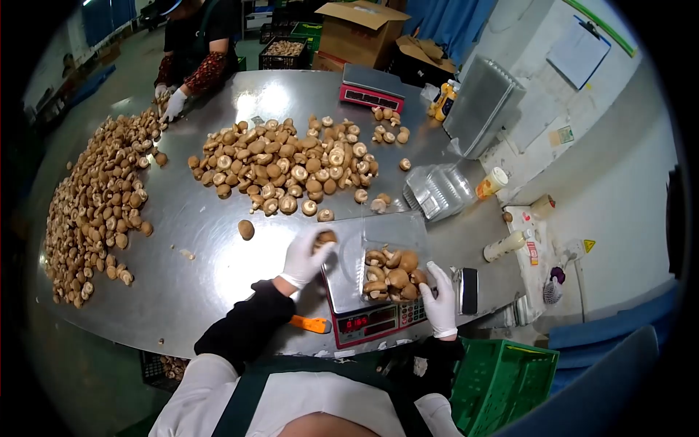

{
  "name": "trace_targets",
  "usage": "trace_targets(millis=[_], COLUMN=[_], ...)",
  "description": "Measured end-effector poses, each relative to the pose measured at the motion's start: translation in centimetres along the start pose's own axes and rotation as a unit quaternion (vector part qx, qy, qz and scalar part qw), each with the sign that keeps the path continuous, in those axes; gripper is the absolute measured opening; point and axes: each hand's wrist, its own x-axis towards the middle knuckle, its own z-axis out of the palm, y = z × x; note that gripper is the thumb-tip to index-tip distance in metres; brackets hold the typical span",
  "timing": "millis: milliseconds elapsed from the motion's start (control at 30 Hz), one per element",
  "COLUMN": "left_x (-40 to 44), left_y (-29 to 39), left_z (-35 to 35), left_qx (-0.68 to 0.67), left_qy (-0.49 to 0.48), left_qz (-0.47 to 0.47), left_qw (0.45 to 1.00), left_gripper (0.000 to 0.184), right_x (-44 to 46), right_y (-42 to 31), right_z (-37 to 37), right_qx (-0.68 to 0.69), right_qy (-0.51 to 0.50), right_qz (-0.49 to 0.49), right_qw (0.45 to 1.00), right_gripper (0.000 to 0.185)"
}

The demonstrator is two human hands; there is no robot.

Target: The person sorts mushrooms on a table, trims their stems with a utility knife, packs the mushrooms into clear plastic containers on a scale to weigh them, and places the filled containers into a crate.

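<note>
Now, orange knife (312, 324) just left of the scale (342, 280) | right hand (439, 300), fingers spread, at the right edge of the tub (393, 231) on the scale, mushrooms (398, 278) inside | left hand (306, 261) gripping a mushroom (327, 237) at the scale's left edge | pile (277, 160) beyond the scale | co-worker's hand (174, 105) at a heap (105, 189), far left of it

A metal table (218, 255) is carrying many things.
A long heap of mushrooms (102, 197) is lying on the left, and a smaller heap (280, 160) in the middle. A red-fronted scale (375, 324) is standing at the near edge, an orange tool (311, 323) is lying beside it, and a second scale (373, 84) is standing at the far edge.
</note>
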Motion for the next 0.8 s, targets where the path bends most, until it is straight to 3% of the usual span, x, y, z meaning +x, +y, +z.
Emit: trace_targets(millis=[133,200,300,333,467,533,567,600,667,800], left_x=[-1.5,-2.8,-5.1,-5.4,-4.8,-4.0,-3.9,-3.9,-3.8,-5.4], left_y=[-6.2,-9.4,-12.8,-13.3,-10.6,-8.3,-7.2,-6.7,-2.9,0.9], left_z=[-3.1,-4.3,-5.7,-6.1,-6.5,-5.7,-5.0,-4.1,-2.8,-1.4], left_qx=[0.196,0.298,0.417,0.387,0.413,0.324,0.292,0.235,0.239,0.103], left_qy=[0.103,0.085,-0.057,-0.062,0.002,0.030,0.050,0.031,0.010,-0.033], left_qz=[0.065,0.083,0.003,-0.040,0.022,0.014,0.038,0.000,0.022,0.020], left_qw=[0.973,0.947,0.907,0.919,0.910,0.946,0.954,0.971,0.971,0.994], left_gripper=[0.031,0.033,0.043,0.049,0.050,0.048,0.046,0.045,0.044,0.042], right_x=[0.7,1.2,2.1,2.6,4.8,5.9,6.4,7.0,7.8,8.4], right_y=[1.5,2.0,2.7,3.0,2.0,-0.4,-0.4,-0.7,-2.0,-1.8], right_z=[-2.5,-3.6,-3.9,-3.8,-3.1,-2.6,-1.4,-0.7,0.7,2.4], right_qx=[0.090,0.090,0.154,0.173,0.181,0.121,0.125,0.075,-0.025,-0.095], right_qy=[0.090,0.093,0.073,0.063,0.064,-0.007,-0.032,-0.083,-0.134,-0.195], right_qz=[0.045,0.077,0.108,0.118,0.094,0.083,0.049,-0.017,-0.161,-0.189], right_qw=[0.991,0.989,0.979,0.976,0.977,0.989,0.990,0.994,0.977,0.958], right_gripper=[0.034,0.033,0.031,0.032,0.029,0.024,0.022,0.026,0.031,0.029])
